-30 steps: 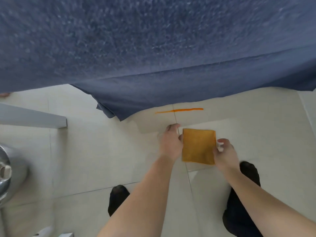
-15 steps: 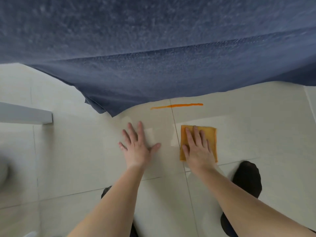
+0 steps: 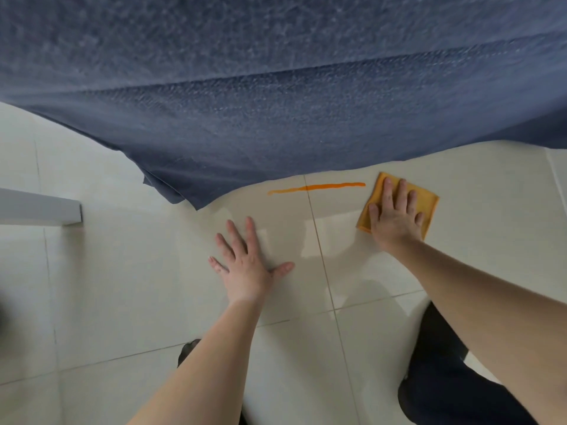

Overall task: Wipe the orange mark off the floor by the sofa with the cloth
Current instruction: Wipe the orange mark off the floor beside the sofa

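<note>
Now the right hand presses the cloth flat beside the orange mark, poised to wipe; the left hand, splayed and released, braces on the floor.

The right hand lies flat on the orange cloth and hides most of its middle, so only the cloth's corners and edges show. The blue sofa cover runs off the top, left and right edges, and whatever lies under it cannot be seen. The grey panel is cut by the left edge. Both forearms leave through the bottom edge. A dark-clothed leg is partly hidden behind the right forearm. A dark blur sits at the left edge, too unclear to name.
</note>
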`<action>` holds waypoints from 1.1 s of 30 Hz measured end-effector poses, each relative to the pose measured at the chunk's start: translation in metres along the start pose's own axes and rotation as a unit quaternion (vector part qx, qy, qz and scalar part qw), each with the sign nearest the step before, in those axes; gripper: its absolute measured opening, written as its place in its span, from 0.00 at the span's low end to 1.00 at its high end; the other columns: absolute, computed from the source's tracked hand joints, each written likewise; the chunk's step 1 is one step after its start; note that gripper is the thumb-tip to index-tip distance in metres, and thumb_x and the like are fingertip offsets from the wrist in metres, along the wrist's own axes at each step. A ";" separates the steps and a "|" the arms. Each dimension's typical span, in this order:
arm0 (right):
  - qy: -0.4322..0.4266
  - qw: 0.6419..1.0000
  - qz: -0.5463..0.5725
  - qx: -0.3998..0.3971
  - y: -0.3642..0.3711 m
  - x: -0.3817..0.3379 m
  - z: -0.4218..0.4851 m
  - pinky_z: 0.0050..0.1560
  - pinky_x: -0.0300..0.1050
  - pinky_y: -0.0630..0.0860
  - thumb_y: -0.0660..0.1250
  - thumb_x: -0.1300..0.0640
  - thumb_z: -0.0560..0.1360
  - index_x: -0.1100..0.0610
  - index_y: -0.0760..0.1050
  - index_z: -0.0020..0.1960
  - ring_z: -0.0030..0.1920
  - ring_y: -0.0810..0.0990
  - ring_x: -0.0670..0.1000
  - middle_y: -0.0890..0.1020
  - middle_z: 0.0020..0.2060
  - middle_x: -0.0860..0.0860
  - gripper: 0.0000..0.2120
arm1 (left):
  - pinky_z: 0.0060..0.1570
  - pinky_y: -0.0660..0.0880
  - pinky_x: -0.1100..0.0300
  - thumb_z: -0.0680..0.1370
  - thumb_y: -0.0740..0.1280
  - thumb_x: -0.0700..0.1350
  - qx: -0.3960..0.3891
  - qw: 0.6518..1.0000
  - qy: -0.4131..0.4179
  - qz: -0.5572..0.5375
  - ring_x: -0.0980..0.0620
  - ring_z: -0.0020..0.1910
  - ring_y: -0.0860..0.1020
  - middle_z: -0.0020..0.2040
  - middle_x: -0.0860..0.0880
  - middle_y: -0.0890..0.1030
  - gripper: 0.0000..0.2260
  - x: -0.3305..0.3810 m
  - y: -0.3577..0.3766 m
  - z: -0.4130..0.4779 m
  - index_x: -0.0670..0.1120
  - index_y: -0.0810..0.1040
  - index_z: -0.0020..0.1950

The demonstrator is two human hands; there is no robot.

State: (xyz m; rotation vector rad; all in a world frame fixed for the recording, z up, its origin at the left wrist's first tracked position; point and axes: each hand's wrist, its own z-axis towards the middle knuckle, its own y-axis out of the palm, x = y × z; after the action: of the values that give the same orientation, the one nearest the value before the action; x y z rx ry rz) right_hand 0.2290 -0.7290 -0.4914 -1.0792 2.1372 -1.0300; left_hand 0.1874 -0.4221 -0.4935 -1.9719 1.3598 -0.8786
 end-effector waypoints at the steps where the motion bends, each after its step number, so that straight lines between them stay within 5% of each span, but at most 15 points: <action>1: 0.002 1.000 0.001 -0.004 -0.004 -0.004 0.005 0.78 0.70 0.46 0.44 0.38 0.84 0.45 0.33 0.83 0.82 0.39 0.60 0.37 0.83 0.50 0.33 | 0.78 0.43 0.25 0.68 0.65 0.80 -0.002 1.000 -0.001 0.001 0.35 0.83 0.32 0.84 0.46 0.27 0.62 0.000 0.000 0.000 0.57 0.26 0.83; 12: -0.060 0.996 -0.045 -0.037 -0.004 0.008 -0.008 0.77 0.72 0.44 0.39 0.32 0.82 0.41 0.29 0.81 0.82 0.36 0.60 0.34 0.82 0.48 0.34 | 0.78 0.42 0.25 0.67 0.64 0.81 0.000 1.000 -0.006 0.006 0.35 0.83 0.31 0.85 0.45 0.28 0.62 0.001 0.003 0.003 0.58 0.25 0.82; 20: -0.040 0.998 0.007 -0.046 -0.020 -0.020 0.014 0.75 0.76 0.45 0.42 0.44 0.85 0.39 0.33 0.82 0.82 0.37 0.60 0.37 0.83 0.41 0.29 | 0.78 0.42 0.25 0.67 0.63 0.82 -0.002 1.000 -0.007 0.013 0.34 0.83 0.31 0.84 0.45 0.28 0.62 0.000 0.003 0.004 0.57 0.25 0.82; 25: -0.089 0.992 -0.062 -0.066 -0.013 0.009 -0.001 0.77 0.73 0.45 0.42 0.42 0.85 0.39 0.28 0.80 0.82 0.36 0.59 0.35 0.82 0.40 0.30 | 0.78 0.41 0.25 0.68 0.63 0.81 -0.008 1.000 -0.007 0.012 0.35 0.83 0.30 0.84 0.45 0.26 0.62 0.000 0.003 0.005 0.57 0.24 0.82; 33: -0.062 0.995 -0.017 -0.074 -0.029 -0.020 0.023 0.75 0.77 0.46 0.44 0.43 0.86 0.40 0.32 0.82 0.82 0.36 0.57 0.36 0.82 0.40 0.30 | 0.78 0.42 0.25 0.67 0.64 0.82 -0.006 1.000 -0.008 0.012 0.35 0.83 0.31 0.84 0.45 0.28 0.63 0.000 0.003 0.006 0.57 0.25 0.82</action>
State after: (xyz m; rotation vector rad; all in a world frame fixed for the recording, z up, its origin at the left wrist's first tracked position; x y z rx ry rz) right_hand 0.2687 -0.7324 -0.4790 -1.2189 2.1278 -0.8068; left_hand 0.1906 -0.4224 -0.4998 -1.9637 1.3795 -0.8452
